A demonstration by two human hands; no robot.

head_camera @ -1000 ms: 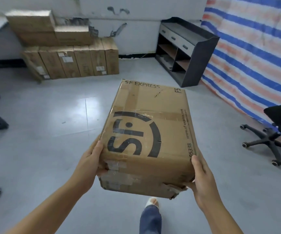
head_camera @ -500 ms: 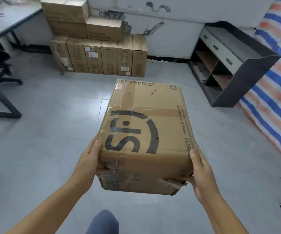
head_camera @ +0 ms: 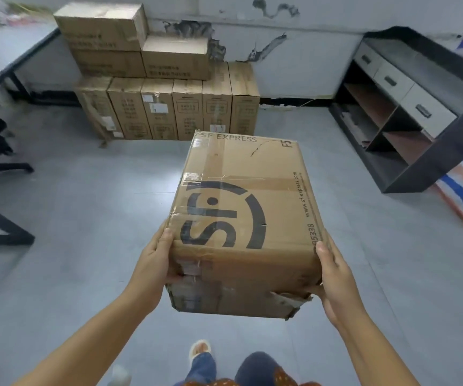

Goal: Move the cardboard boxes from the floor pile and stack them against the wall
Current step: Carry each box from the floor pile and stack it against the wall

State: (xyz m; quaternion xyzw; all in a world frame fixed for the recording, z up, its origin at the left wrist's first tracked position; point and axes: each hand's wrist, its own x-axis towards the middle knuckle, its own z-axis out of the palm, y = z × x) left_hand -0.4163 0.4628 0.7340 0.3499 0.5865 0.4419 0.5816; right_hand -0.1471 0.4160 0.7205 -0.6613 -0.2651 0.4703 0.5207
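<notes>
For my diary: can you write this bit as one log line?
carrying | both hands hold brown SF Express cardboard box | left hand | right hand | facing stacked cardboard boxes by wall

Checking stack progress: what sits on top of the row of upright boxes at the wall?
Three boxes show on the upright row: two stacked at left, one beside them. Anything behind is hidden.

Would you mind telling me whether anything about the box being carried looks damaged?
Yes. The SF Express box is torn at its near bottom corner by the right hand, with ragged cardboard sticking out. Its near face is patched with wrinkled tape beside the left hand. The stacked boxes at the wall look orderly.
</notes>
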